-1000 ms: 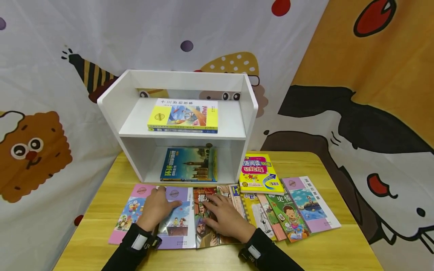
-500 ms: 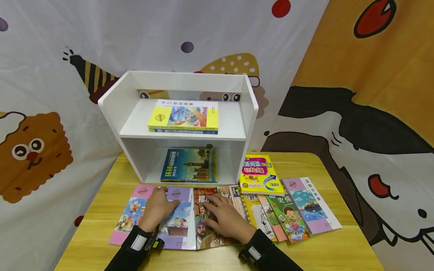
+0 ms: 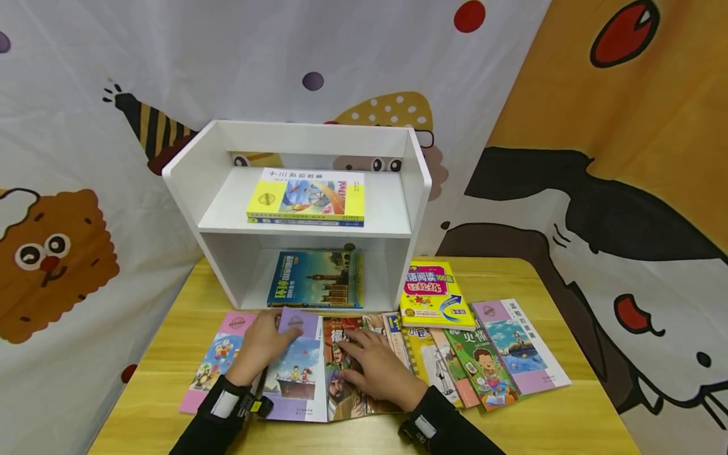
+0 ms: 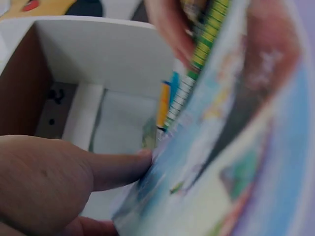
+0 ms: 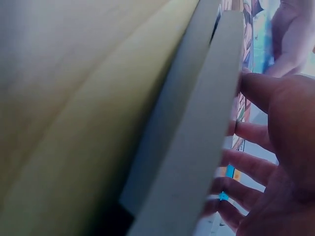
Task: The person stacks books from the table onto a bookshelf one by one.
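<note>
In the head view my left hand point(image 3: 258, 349) pinches the left edge of a lilac book point(image 3: 297, 361), whose upper left corner stands slightly raised. The left wrist view shows the thumb point(image 4: 120, 169) at the edge of its blurred cover, with a finger below. Left of it lies a pink book point(image 3: 220, 354), partly under that hand. My right hand point(image 3: 382, 373) rests with spread fingers on a brown book with painted figures point(image 3: 342, 393), just right of the lilac one. From the right wrist, those fingers point(image 5: 253, 164) lie along a pale page edge.
Behind the row stands a white two-tier shelf point(image 3: 411, 237). Its upper tier holds a yellow book point(image 3: 307, 197) on a blue one; its lower tier, a teal book point(image 3: 315, 278). Rightward lie a yellow book point(image 3: 435, 297), a green one point(image 3: 486, 373) and another lilac one point(image 3: 520, 346).
The lilac book under my left hand has tilted, its upper left corner rising and shifting slightly left. My left hand moved slightly with it; the right hand has stayed in place.
</note>
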Action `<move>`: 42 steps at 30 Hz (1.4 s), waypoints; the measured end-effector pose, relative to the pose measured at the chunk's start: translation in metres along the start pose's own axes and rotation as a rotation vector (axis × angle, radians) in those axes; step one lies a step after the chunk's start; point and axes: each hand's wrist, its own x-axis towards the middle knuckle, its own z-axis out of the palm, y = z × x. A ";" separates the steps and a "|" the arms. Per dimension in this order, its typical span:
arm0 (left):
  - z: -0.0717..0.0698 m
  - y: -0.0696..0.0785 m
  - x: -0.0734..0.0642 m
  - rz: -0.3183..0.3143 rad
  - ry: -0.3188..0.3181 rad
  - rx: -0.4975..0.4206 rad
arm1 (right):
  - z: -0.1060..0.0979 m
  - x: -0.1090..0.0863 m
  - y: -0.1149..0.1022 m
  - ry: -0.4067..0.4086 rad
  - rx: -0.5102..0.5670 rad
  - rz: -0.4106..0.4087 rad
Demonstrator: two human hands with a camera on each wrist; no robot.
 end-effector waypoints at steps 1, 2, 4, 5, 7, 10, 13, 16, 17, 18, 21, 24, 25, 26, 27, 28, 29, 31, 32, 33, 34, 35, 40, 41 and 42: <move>-0.001 0.001 0.001 0.007 -0.010 -0.012 | 0.000 0.000 0.000 0.002 0.001 0.002; -0.003 0.003 0.001 0.009 -0.023 -0.027 | 0.000 0.000 0.001 0.004 0.001 0.005; -0.006 0.006 0.001 0.004 -0.051 -0.057 | 0.000 0.000 0.001 0.009 0.004 0.009; -0.007 0.008 0.000 -0.002 -0.067 -0.075 | 0.000 0.000 0.001 0.011 0.008 0.009; -0.010 0.012 -0.003 -0.022 -0.091 -0.092 | -0.001 0.000 0.001 0.017 0.027 0.011; -0.017 0.019 -0.008 -0.023 -0.083 -0.086 | -0.004 -0.001 0.000 0.019 0.076 0.023; -0.029 0.028 -0.013 -0.006 -0.048 -0.064 | -0.007 0.000 -0.002 0.021 0.129 0.045; -0.046 0.037 -0.017 0.022 -0.015 -0.082 | -0.011 0.001 -0.004 0.029 0.182 0.075; -0.052 0.040 -0.018 0.037 -0.008 -0.108 | -0.013 0.002 -0.004 0.032 0.202 0.090; -0.058 0.043 -0.019 0.055 -0.001 -0.136 | -0.014 0.002 -0.005 0.035 0.222 0.104; -0.073 0.053 -0.021 0.111 0.014 -0.256 | -0.020 0.003 -0.009 0.047 0.293 0.145; -0.082 0.062 -0.024 0.151 0.024 -0.356 | -0.025 0.004 -0.012 0.059 0.347 0.169; -0.083 0.064 -0.025 0.159 0.028 -0.389 | -0.026 0.005 -0.014 0.065 0.363 0.167; -0.084 0.067 -0.026 0.165 0.030 -0.419 | -0.028 0.006 -0.015 0.069 0.392 0.167; -0.084 0.069 -0.027 0.170 0.030 -0.455 | -0.030 0.007 -0.017 0.073 0.424 0.161; -0.085 0.071 -0.028 0.169 0.026 -0.494 | -0.031 0.008 -0.018 0.076 0.465 0.158; -0.085 0.074 -0.029 0.172 0.022 -0.543 | -0.033 0.009 -0.020 0.074 0.526 0.152; -0.085 0.080 -0.031 0.180 0.018 -0.633 | -0.036 0.010 -0.022 0.066 0.664 0.162; -0.085 0.083 -0.033 0.186 0.015 -0.666 | -0.037 0.010 -0.023 0.063 0.746 0.176; -0.085 0.086 -0.034 0.189 0.016 -0.696 | -0.038 0.010 -0.024 0.068 0.807 0.196; -0.085 0.088 -0.035 0.192 0.012 -0.725 | -0.039 0.010 -0.025 0.074 0.866 0.219; -0.084 0.090 -0.037 0.196 0.011 -0.747 | -0.041 0.010 -0.025 0.083 0.914 0.237; -0.074 0.085 -0.036 0.171 -0.010 -0.816 | -0.057 0.007 -0.031 0.149 1.004 0.277; -0.071 0.082 -0.035 0.167 -0.010 -0.823 | -0.061 0.006 -0.033 0.155 1.012 0.278; -0.068 0.080 -0.034 0.160 -0.012 -0.826 | -0.065 0.005 -0.034 0.162 1.019 0.279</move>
